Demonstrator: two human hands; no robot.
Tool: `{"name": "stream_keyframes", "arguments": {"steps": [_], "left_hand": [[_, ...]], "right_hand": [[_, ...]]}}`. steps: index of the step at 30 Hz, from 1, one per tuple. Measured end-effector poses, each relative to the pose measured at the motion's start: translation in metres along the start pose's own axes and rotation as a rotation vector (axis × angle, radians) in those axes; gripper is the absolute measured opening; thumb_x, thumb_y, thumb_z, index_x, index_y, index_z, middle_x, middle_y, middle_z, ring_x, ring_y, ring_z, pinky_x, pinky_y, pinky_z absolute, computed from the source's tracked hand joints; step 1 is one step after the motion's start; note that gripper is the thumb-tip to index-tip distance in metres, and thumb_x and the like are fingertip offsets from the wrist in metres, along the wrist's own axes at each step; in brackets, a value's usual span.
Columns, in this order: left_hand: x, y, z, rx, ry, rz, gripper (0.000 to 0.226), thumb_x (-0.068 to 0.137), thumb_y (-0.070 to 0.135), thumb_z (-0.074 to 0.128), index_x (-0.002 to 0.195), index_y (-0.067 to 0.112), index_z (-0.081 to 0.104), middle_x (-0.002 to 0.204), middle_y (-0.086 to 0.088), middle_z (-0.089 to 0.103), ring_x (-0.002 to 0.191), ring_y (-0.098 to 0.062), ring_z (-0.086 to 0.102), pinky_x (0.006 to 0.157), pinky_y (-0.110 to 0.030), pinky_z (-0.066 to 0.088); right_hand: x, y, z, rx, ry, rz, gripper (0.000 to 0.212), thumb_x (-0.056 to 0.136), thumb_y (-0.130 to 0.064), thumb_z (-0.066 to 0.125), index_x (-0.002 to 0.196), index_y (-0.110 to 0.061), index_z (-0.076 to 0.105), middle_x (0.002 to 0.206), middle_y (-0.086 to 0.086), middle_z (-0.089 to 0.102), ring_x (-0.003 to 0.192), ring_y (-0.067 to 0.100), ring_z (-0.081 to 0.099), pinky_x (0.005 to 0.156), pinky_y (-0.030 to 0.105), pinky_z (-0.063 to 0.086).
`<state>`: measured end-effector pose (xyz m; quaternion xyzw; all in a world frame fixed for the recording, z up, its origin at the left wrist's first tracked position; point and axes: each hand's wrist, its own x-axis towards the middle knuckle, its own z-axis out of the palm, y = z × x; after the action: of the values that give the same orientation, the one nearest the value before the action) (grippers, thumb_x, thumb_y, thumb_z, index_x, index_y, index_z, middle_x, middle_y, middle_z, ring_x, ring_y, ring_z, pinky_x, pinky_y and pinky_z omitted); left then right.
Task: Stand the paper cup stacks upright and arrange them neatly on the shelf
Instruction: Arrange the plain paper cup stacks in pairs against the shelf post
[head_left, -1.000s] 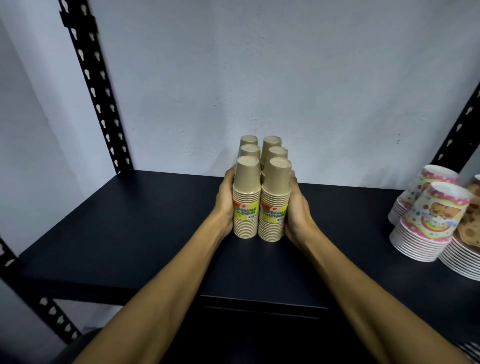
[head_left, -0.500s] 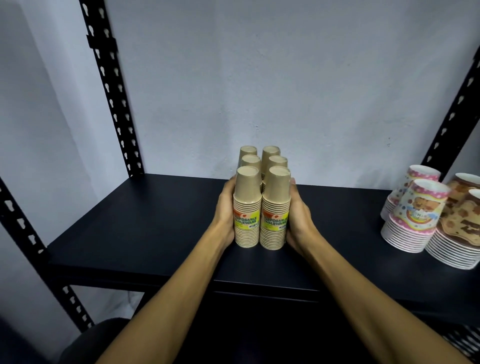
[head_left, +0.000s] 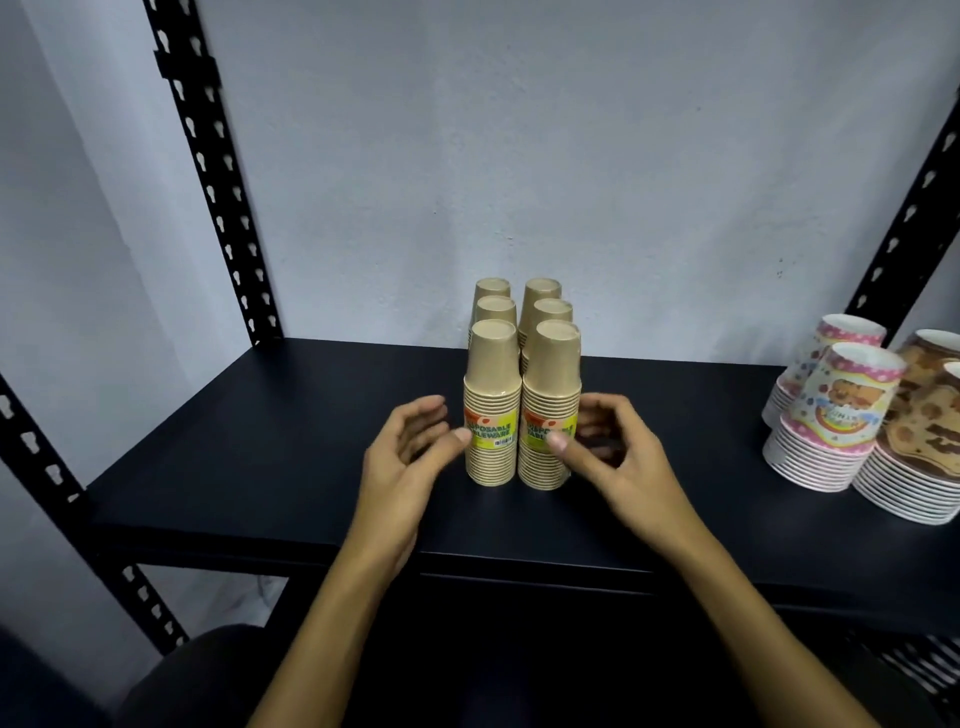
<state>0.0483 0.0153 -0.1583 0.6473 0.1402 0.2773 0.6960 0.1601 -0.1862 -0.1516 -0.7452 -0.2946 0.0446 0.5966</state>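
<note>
Both hands, left hand (head_left: 410, 457) and right hand (head_left: 613, 452), have let go and hang open beside the cup stacks (head_left: 522, 395) standing upright mid-shelf (head_left: 260, 441), where one bump could topple them.

Left hand (head_left: 410, 457) and right hand (head_left: 615, 452), palms facing, fingers loosely curled, nothing held.
</note>
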Motion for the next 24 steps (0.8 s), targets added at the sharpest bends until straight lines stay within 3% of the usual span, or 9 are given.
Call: {"name": "stream_keyframes", "arguments": {"steps": [3, 5, 10, 17, 24], "left_hand": [[-0.002, 0.001, 0.000, 0.105, -0.111, 0.005, 0.065, 0.065, 0.023, 0.092, 0.125, 0.019, 0.065, 0.121, 0.001, 0.072, 0.117, -0.013, 0.067, 0.106, -0.037, 0.049], [-0.001, 0.001, 0.002, 0.165, -0.102, 0.013, 0.067, 0.062, 0.029, 0.091, 0.122, 0.021, 0.065, 0.117, 0.004, 0.074, 0.113, -0.010, 0.069, 0.106, -0.039, 0.051], [-0.002, -0.003, 0.012, 0.345, -0.065, 0.091, 0.049, 0.073, 0.030, 0.088, 0.116, 0.030, 0.063, 0.109, 0.011, 0.072, 0.102, -0.001, 0.068, 0.100, -0.033, 0.055], [-0.001, -0.005, 0.012, 0.369, -0.042, 0.126, 0.050, 0.074, 0.031, 0.088, 0.118, 0.025, 0.064, 0.108, 0.012, 0.073, 0.098, -0.001, 0.069, 0.096, -0.031, 0.056], [-0.004, -0.003, 0.013, 0.383, -0.038, 0.134, 0.047, 0.074, 0.030, 0.089, 0.114, 0.027, 0.064, 0.104, 0.010, 0.074, 0.097, -0.001, 0.070, 0.095, -0.031, 0.056]], "right_hand": [[0.001, 0.001, 0.002, -0.074, -0.048, 0.002, 0.046, 0.075, -0.041, 0.084, 0.113, -0.026, 0.064, 0.104, -0.005, 0.071, 0.099, 0.013, 0.065, 0.088, 0.029, 0.053], [0.001, 0.002, 0.003, -0.081, -0.059, -0.018, 0.038, 0.078, -0.031, 0.085, 0.111, -0.026, 0.066, 0.100, -0.006, 0.073, 0.094, 0.014, 0.066, 0.088, 0.033, 0.054], [0.001, 0.003, 0.003, -0.081, -0.046, -0.042, 0.035, 0.081, -0.027, 0.083, 0.111, -0.025, 0.065, 0.098, -0.007, 0.072, 0.092, 0.011, 0.066, 0.087, 0.032, 0.055], [0.003, 0.007, 0.003, -0.061, -0.052, -0.046, 0.034, 0.082, -0.029, 0.083, 0.111, -0.027, 0.065, 0.098, -0.008, 0.073, 0.093, 0.014, 0.066, 0.087, 0.033, 0.055], [0.001, 0.006, 0.002, -0.046, -0.066, -0.049, 0.034, 0.084, -0.025, 0.081, 0.113, -0.025, 0.065, 0.099, -0.007, 0.073, 0.093, 0.012, 0.067, 0.084, 0.023, 0.054]]}}
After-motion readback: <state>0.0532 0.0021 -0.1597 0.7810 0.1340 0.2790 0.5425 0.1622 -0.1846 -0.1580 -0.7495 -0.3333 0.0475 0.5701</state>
